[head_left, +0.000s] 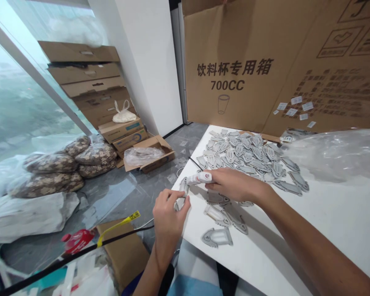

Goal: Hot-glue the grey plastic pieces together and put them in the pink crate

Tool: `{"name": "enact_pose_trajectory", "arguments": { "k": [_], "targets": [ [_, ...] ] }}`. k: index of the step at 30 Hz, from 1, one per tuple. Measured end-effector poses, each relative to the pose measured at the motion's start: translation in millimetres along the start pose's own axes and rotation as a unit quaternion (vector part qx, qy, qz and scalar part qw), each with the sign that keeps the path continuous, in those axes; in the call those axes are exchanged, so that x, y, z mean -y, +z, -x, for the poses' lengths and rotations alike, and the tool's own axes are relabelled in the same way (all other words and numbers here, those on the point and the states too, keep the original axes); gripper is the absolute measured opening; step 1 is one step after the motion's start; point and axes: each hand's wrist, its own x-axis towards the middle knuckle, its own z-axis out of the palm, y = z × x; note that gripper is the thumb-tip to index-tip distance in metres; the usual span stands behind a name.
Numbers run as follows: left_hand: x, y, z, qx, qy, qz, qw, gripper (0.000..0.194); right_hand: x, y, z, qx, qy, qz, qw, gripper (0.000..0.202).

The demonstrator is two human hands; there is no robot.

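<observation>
At the left edge of the white table (265,242), my left hand (169,211) pinches a small grey plastic part (183,187) between thumb and fingers. My right hand (231,183) is closed round a white handheld tool (199,178) with red marks, whose front end meets or overlaps that part; I cannot tell if they touch. Beneath and in front of my right hand lie a few similar loose grey parts (217,237). Beyond it spreads a big heap of the same parts (234,152).
A large cardboard box (234,41) stands behind the table, with small white labels (296,100) on it. Clear plastic wrap (342,154) lies at the right. Left on the floor are camouflage bags (52,170), an open carton (157,154), a red bottle (77,240) and a yellow strap (119,224).
</observation>
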Motion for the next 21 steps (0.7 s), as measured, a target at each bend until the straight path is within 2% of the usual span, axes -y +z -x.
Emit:
{"name": "enact_pose_trajectory", "arguments": {
  "k": [4, 6, 9, 13, 16, 19, 21],
  "targets": [
    [-1.7, -1.6, -0.7, -0.006, 0.002, 0.003, 1.000, 0.006, 0.6, -1.7, 0.2, 0.005, -0.004, 0.005, 1.000, 0.014],
    [-3.1, -2.6, -1.5, -0.012, 0.009, 0.010, 1.000, 0.007, 1.1, -2.1, -0.4, 0.006, 0.010, 0.007, 1.000, 0.021],
    [-5.4, -4.4, -3.0, -0.008, 0.012, 0.018, 1.000, 0.009, 0.6, -0.7, -2.9, -0.014, 0.071, -0.004, 0.997, 0.033],
    [-6.7, -6.1, -4.1, 0.002, 0.002, 0.014, 1.000, 0.008, -2.2, 3.1, -7.9, -0.036, 0.154, -0.043, 0.986, 0.034],
    [-5.9, -5.9, -4.2, 0.005, -0.001, 0.012, 1.000, 0.008, -3.3, 4.1, -10.7, -0.036, 0.187, -0.066, 0.980, 0.036],
    [-3.8, -4.5, -3.6, 0.006, -0.005, 0.009, 1.000, 0.008, -3.2, 1.6, -10.9, -0.094, 0.196, -0.079, 0.973, 0.035],
    [-1.9, -3.1, -2.8, 0.005, -0.009, 0.008, 1.000, 0.007, -3.4, -1.7, -9.8, -0.134, 0.199, -0.153, 0.959, 0.036]
  ]
}}
